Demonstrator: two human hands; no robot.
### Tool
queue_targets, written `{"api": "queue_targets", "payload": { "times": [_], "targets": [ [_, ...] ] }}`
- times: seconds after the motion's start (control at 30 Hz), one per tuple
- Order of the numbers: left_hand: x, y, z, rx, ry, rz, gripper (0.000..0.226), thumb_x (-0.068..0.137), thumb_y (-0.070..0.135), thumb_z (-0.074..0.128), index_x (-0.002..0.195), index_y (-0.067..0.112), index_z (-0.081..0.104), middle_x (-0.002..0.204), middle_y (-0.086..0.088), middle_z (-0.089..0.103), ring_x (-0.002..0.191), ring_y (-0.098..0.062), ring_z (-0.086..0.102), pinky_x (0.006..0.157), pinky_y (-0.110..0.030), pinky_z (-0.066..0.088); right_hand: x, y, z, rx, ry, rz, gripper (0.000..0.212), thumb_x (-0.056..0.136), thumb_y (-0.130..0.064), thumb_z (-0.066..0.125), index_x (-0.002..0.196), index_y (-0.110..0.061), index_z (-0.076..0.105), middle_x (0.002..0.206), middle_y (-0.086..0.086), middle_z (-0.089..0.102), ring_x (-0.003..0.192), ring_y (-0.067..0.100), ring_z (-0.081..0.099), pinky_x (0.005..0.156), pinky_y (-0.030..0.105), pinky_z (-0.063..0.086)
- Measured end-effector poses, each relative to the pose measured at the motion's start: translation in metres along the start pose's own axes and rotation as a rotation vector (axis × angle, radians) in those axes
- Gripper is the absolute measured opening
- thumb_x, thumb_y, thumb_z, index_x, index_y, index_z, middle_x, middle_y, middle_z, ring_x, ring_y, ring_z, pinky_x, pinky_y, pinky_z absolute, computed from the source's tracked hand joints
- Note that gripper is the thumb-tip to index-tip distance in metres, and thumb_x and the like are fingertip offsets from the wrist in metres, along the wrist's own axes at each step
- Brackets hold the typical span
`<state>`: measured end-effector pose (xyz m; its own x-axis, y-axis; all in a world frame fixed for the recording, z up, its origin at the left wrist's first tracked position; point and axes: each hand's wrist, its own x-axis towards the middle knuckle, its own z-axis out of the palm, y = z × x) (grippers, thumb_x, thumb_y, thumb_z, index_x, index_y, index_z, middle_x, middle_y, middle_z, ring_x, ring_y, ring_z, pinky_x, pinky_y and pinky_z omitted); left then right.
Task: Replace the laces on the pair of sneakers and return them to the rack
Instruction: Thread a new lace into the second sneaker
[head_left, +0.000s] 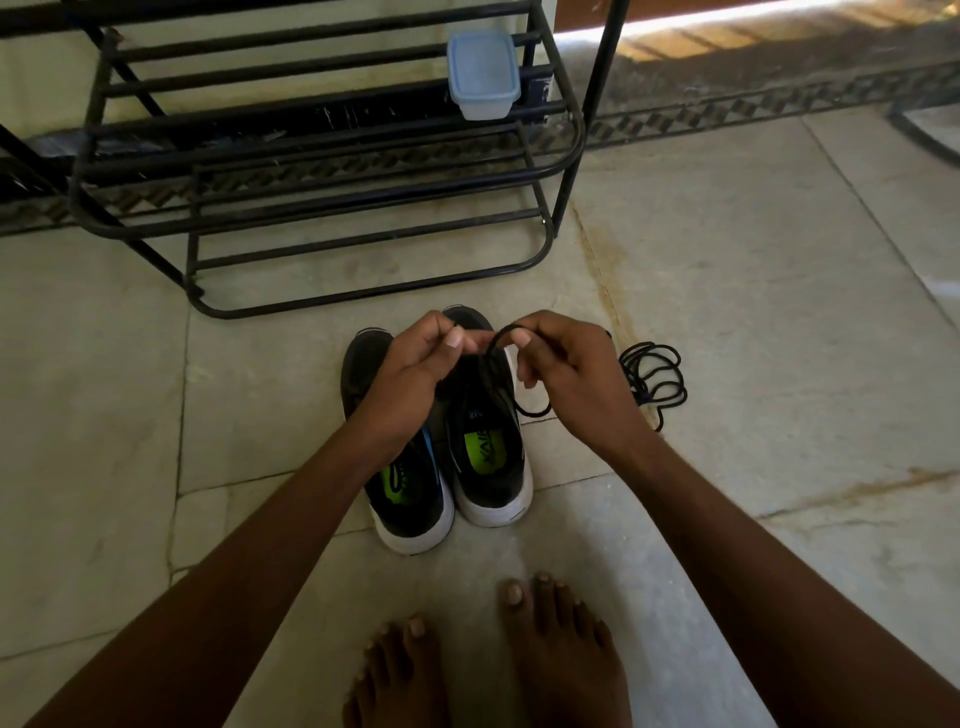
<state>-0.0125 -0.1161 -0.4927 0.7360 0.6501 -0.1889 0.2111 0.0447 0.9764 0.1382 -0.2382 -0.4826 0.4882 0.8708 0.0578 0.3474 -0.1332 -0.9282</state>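
Both hands, left (415, 364) and right (563, 371), pinch a black lace (498, 343) above the sneakers (488, 441). Sneakers lie side by side, toes toward the rack (322, 171).

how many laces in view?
2. One black lace pinched between left hand and right hand over the right sneaker; one coiled black lace on the floor, right. Others may be hidden.

Readable only in part, centre of frame: dark letters "AIR" on the green insole (487, 447) of the right-hand sneaker (491, 441); remaining print too blurred.
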Motion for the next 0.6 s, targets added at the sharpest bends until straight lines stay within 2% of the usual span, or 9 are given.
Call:
{"api": "queue_targets", "payload": {
  "times": [0.07,0.1,0.2,0.27,0.43,0.6],
  "targets": [
    [0.000,-0.001,-0.002,-0.048,-0.052,-0.003,0.024,0.109,0.027,0.043,0.096,0.016,0.060,0.111,-0.007,0.077,0.113,-0.028,0.070,0.104,-0.061,0.045,0.002,0.002,-0.001,0.026,0.013,0.021,0.021,0.104,-0.015,0.054,0.096,-0.008,0.072,0.068,0.003,0.065,0.064,0.015,0.062,0.066,0.034,0.054],
    [-0.001,0.000,-0.003,-0.068,-0.076,-0.010,0.024,0.108,0.030,0.043,0.095,0.019,0.061,0.109,-0.010,0.076,0.112,-0.033,0.069,0.103,-0.063,0.043,0.003,0.003,-0.002,0.023,0.018,0.031,0.021,0.104,-0.015,0.054,0.096,-0.008,0.072,0.068,0.003,0.065,0.065,0.015,0.062,0.066,0.035,0.054],
    [-0.005,0.002,-0.003,-0.067,-0.064,-0.051,0.025,0.103,0.033,0.045,0.090,0.029,0.065,0.093,-0.007,0.074,0.102,-0.033,0.069,0.091,-0.050,0.041,0.003,0.007,-0.003,0.010,0.026,0.042,0.020,0.103,-0.017,0.055,0.096,-0.008,0.072,0.069,0.002,0.066,0.065,0.016,0.063,0.067,0.040,0.055],
    [-0.007,0.001,-0.003,-0.049,-0.044,-0.049,0.027,0.105,0.030,0.046,0.087,0.033,0.067,0.086,-0.001,0.071,0.095,-0.030,0.070,0.084,-0.042,0.041,0.003,0.009,-0.004,0.018,0.038,0.049,0.020,0.104,-0.016,0.055,0.096,-0.008,0.072,0.069,0.002,0.066,0.064,0.017,0.063,0.066,0.039,0.054],
    [-0.007,-0.002,-0.006,0.017,0.027,-0.012,0.021,0.108,0.017,0.048,0.097,0.015,0.066,0.081,0.001,0.068,0.078,-0.018,0.067,0.069,-0.030,0.047,0.003,0.013,-0.004,0.012,0.060,0.088,0.020,0.104,-0.014,0.055,0.096,-0.009,0.073,0.069,0.001,0.067,0.066,0.014,0.064,0.067,0.031,0.055],
    [-0.003,0.003,-0.013,0.016,0.157,0.040,0.018,0.106,0.014,0.052,0.101,0.009,0.069,0.083,-0.001,0.068,0.070,-0.018,0.061,0.060,-0.028,0.045,0.004,0.016,-0.003,-0.034,0.062,0.115,0.018,0.102,-0.016,0.057,0.094,-0.011,0.073,0.069,-0.002,0.068,0.066,0.015,0.066,0.072,0.046,0.059]
  ]
}}
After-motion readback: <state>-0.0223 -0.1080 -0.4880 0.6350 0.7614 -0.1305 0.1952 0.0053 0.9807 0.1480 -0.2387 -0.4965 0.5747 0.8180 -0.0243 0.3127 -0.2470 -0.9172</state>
